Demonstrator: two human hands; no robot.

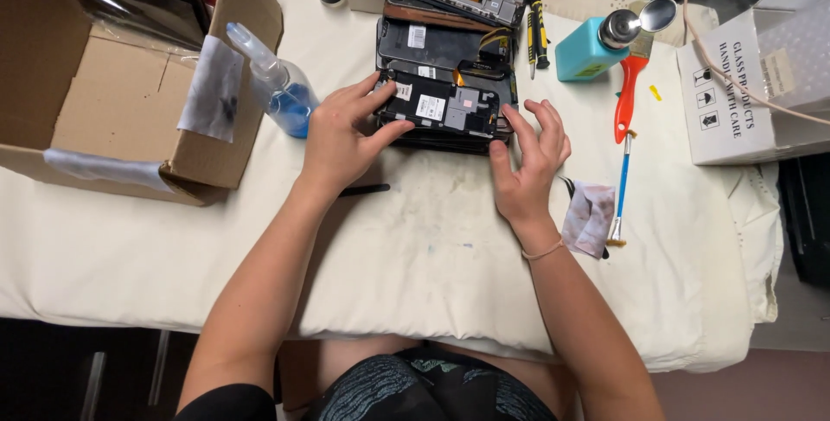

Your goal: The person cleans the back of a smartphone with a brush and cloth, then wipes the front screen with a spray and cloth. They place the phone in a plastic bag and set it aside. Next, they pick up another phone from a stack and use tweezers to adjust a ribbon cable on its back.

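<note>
An opened black device (445, 110) with bare circuit boards and white stickers lies on the white padded cloth (432, 248). My left hand (341, 140) grips its left edge, thumb at the near corner and fingers on top. On the device's right end rests my right hand (529, 162), thumb against the near side and fingers spread above it. More dismantled black devices (450, 41) lie stacked just behind it.
An open cardboard box (130, 84) stands at the left, a clear bottle with blue liquid (281, 84) beside it. At the right lie a teal pump bottle (592, 49), an orange-handled brush (629, 84), a thin blue brush (621, 188), a wipe (588, 218) and a white carton (735, 101).
</note>
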